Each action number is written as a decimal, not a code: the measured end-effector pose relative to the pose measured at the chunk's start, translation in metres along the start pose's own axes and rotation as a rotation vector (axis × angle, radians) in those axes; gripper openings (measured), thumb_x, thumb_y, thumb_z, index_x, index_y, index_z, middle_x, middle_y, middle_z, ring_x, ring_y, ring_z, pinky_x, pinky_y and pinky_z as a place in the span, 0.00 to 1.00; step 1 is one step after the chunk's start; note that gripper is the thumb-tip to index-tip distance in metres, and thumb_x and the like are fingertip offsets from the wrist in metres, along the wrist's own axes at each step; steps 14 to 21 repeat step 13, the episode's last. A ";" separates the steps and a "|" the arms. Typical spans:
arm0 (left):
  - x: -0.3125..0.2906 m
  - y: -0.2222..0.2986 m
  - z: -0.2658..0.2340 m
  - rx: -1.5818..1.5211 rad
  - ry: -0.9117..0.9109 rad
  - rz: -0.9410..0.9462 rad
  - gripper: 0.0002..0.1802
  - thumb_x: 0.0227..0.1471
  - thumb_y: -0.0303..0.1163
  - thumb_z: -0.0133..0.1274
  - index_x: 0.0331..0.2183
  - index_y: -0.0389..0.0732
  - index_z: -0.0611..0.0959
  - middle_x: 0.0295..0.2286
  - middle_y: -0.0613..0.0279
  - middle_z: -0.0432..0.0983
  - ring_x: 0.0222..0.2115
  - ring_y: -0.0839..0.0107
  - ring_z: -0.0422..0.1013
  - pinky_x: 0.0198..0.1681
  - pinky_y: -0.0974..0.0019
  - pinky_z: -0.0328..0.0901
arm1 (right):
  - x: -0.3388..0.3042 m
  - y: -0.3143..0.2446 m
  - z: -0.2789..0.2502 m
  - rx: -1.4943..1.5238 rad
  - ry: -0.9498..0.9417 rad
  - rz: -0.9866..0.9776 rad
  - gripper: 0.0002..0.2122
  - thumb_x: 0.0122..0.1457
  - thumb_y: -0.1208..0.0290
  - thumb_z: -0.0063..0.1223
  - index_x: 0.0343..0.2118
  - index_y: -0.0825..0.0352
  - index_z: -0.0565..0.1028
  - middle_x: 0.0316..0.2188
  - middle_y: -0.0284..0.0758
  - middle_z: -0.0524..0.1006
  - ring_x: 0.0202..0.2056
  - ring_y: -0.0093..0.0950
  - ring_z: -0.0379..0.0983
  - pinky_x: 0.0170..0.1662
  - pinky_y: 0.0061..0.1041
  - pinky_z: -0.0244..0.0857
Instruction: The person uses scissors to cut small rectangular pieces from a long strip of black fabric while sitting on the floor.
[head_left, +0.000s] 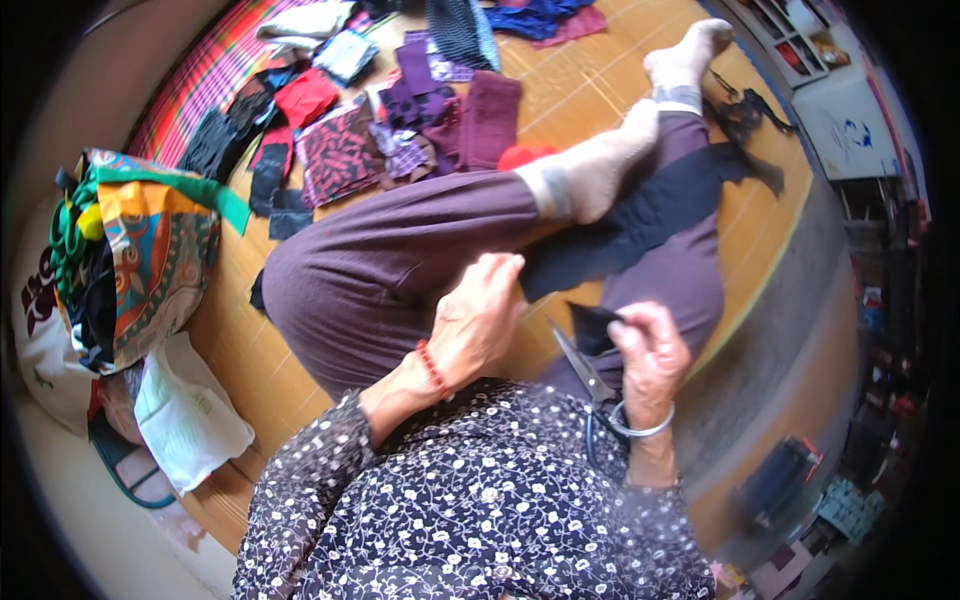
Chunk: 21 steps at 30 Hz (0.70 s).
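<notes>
A long strip of black cloth [640, 220] lies across my legs and reaches toward my right shin. My left hand [475, 315], a red bead bracelet on its wrist, is closed at the near end of this strip. Between the thumb and fingers of my right hand [655, 350] is a small black cloth scrap [592, 328]. A pair of scissors [592, 382] also sits in the right hand, under the fingers. Its blades point up and left, and its dark handle loops hang by the bangle. Part of the grip on the scissors is hidden.
Folded and loose cloth pieces [340, 155] in red, purple and black lie beyond my bent left knee. At the left stands a patterned bag [165, 270] stuffed with fabric, with a white plastic bag [190, 410] beside it. A striped mat [215, 90] is at the far left.
</notes>
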<state>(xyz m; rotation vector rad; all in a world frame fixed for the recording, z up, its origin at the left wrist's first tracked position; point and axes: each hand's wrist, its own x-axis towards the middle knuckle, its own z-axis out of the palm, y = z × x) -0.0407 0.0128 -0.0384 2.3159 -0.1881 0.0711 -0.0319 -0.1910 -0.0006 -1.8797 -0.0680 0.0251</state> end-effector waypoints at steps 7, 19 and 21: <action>0.024 -0.032 0.071 0.299 -0.153 -0.143 0.21 0.39 0.27 0.56 0.39 0.37 0.70 0.31 0.50 0.68 0.30 0.53 0.69 0.30 0.57 0.66 | -0.009 -0.003 0.002 -0.043 -0.188 -0.097 0.04 0.49 0.81 0.53 0.28 0.69 0.71 0.21 0.35 0.71 0.23 0.28 0.70 0.27 0.23 0.63; 0.019 -0.039 0.067 -0.294 -0.142 -0.372 0.11 0.43 0.31 0.57 0.31 0.40 0.74 0.31 0.57 0.75 0.31 0.61 0.72 0.34 0.58 0.65 | -0.014 0.006 -0.006 -0.019 -0.185 -0.097 0.05 0.49 0.80 0.53 0.29 0.69 0.71 0.23 0.36 0.73 0.26 0.28 0.72 0.29 0.22 0.64; 0.019 -0.039 0.067 -0.294 -0.142 -0.372 0.11 0.43 0.31 0.57 0.31 0.40 0.74 0.31 0.57 0.75 0.31 0.61 0.72 0.34 0.58 0.65 | -0.014 0.006 -0.006 -0.019 -0.185 -0.097 0.05 0.49 0.80 0.53 0.29 0.69 0.71 0.23 0.36 0.73 0.26 0.28 0.72 0.29 0.22 0.64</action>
